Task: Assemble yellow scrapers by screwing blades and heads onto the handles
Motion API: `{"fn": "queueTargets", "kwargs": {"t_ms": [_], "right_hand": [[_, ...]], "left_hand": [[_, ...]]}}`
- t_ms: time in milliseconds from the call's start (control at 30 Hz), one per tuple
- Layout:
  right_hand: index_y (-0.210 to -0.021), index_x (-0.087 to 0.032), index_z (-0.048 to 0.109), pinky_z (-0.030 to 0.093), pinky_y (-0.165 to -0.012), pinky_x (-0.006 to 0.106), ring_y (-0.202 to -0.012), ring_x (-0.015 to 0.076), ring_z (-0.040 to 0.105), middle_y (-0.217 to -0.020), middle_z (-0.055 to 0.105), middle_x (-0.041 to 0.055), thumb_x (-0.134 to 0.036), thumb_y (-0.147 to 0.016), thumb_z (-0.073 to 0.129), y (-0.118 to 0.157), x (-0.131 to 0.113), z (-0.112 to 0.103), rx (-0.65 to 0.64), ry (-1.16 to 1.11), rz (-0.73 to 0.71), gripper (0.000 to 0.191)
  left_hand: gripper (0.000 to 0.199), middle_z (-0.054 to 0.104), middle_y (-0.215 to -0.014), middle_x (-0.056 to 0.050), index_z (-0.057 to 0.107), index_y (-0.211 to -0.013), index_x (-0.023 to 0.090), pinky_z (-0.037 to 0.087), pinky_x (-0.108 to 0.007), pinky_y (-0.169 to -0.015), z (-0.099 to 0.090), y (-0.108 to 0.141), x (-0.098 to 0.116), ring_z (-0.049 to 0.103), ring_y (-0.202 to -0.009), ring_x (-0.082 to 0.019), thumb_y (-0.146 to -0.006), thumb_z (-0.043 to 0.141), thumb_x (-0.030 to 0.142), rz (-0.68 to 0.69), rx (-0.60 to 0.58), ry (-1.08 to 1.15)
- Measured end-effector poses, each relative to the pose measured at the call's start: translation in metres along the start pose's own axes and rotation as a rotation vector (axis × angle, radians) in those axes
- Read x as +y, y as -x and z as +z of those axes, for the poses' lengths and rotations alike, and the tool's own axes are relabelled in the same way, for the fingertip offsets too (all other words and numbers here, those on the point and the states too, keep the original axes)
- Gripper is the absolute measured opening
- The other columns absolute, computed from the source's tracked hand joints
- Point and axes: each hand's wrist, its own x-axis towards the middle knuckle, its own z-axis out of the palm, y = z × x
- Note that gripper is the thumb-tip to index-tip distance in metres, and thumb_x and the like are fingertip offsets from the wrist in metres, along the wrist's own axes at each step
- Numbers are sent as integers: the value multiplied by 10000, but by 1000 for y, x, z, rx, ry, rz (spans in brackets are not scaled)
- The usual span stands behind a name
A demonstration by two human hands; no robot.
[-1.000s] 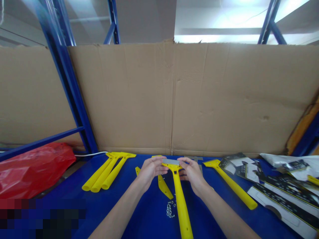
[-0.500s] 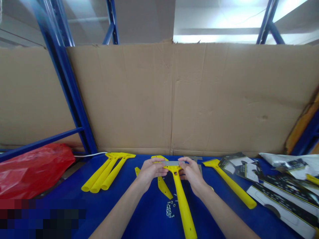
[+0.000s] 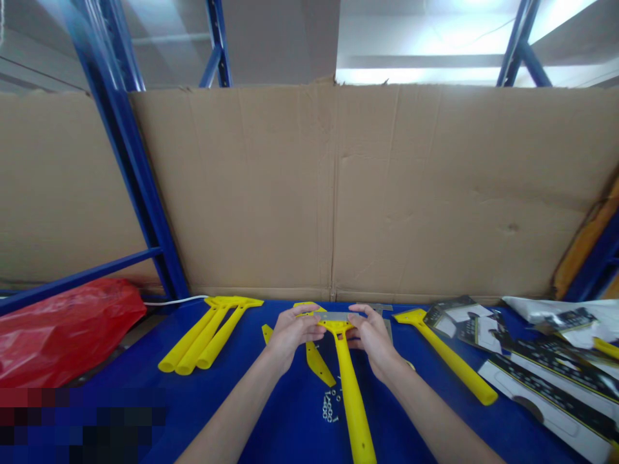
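A yellow scraper handle (image 3: 353,399) points down toward me, with a flat grey metal blade (image 3: 333,316) lying across its wide head. My left hand (image 3: 294,330) pinches the left end of the blade and head between thumb and fingers. At the opposite end, my right hand (image 3: 371,334) grips the blade and head in the same way. Some fingertips are hidden behind the head. Yellow flat plates (image 3: 319,366) lie behind and below my left hand. Small screws and nuts (image 3: 329,407) are scattered left of the handle.
Three yellow scraper handles (image 3: 213,335) lie together at left, beside a red plastic bag (image 3: 72,328). Another yellow handle (image 3: 452,361) rests at right, near black-and-white packaging cards (image 3: 556,393). Cardboard (image 3: 333,193) walls the back, and a blue rack post (image 3: 145,193) stands at left.
The handle's lower end has swung slightly to the left. Both hands keep their hold at the head, and the right thumb has shifted a little on the blade.
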Motion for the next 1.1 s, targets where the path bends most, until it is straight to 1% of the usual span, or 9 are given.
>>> {"fn": "queueTargets", "kwargs": {"t_ms": [133, 267, 400, 500, 600, 667, 733, 867, 1100], "right_hand": [[-905, -197, 513, 453, -430, 198, -424, 108, 572, -552, 608, -43, -158, -769, 544, -3, 2, -1, -35, -64, 58, 145], [-795, -157, 536, 462, -477, 190, -471, 99, 588, -578, 629, 0, -186, -806, 543, -3, 2, 0, -116, -107, 128, 31], [-800, -145, 565, 450, -451, 195, -449, 104, 571, -540, 607, -5, -210, -826, 527, 0, 2, 1, -150, -91, 194, 79], [-855, -150, 565, 464, -434, 225, -434, 115, 566, -577, 624, -2, -248, -833, 527, 2, 2, 1, -154, -71, 233, 108], [-865, -139, 571, 495, -447, 266, -460, 141, 595, -628, 651, 35, -303, -844, 516, 5, 0, 2, -214, -73, 289, 175], [-858, -129, 576, 483, -424, 257, -443, 139, 588, -624, 651, 49, -330, -861, 489, 6, 0, 3, -252, -74, 323, 219], [-874, -132, 567, 450, -384, 229, -399, 122, 559, -597, 641, 39, -336, -875, 467, 7, 0, 5, -247, -68, 329, 227], [-916, -145, 536, 391, -329, 190, -337, 101, 509, -533, 616, 5, -310, -883, 460, 8, 1, 6, -177, -39, 299, 185], [-900, -139, 538, 386, -311, 185, -317, 99, 494, -500, 606, -2, -266, -873, 468, 6, 4, 6, -148, -1, 264, 148]], "left_hand": [[234, 713, -698, -91, 639, -953, 79, 566, -224, -549, 0, 0, 1, 639, -499, -115, -721, 665, 72, 27, 21, 15], [246, 701, -641, -77, 629, -990, 75, 564, -218, -564, 1, 1, 2, 647, -513, -119, -745, 630, 61, 60, 35, 22], [257, 694, -618, -70, 612, -1021, 68, 561, -213, -571, 3, 4, 2, 640, -507, -111, -764, 600, 51, 69, 44, 27], [246, 684, -596, -58, 608, -1012, 66, 558, -212, -570, 6, 6, 2, 637, -503, -109, -767, 589, 45, 68, 62, 34], [227, 672, -571, -46, 607, -996, 73, 555, -209, -572, 7, 6, 2, 639, -512, -111, -770, 589, 51, 82, 66, 46], [218, 675, -576, -48, 612, -976, 80, 554, -211, -570, 7, 5, 2, 643, -516, -115, -759, 607, 59, 87, 58, 47], [208, 683, -596, -54, 618, -946, 86, 555, -217, -566, 7, 4, 1, 646, -514, -121, -740, 629, 61, 83, 55, 41], [184, 685, -611, -54, 618, -915, 94, 558, -226, -563, 8, 4, 0, 646, -508, -122, -734, 631, 58, 73, 50, 26], [240, 676, -591, -53, 623, -905, 100, 545, -222, -539, 8, 6, 3, 652, -514, -137, -680, 707, 113, 43, 39, -54]]}}
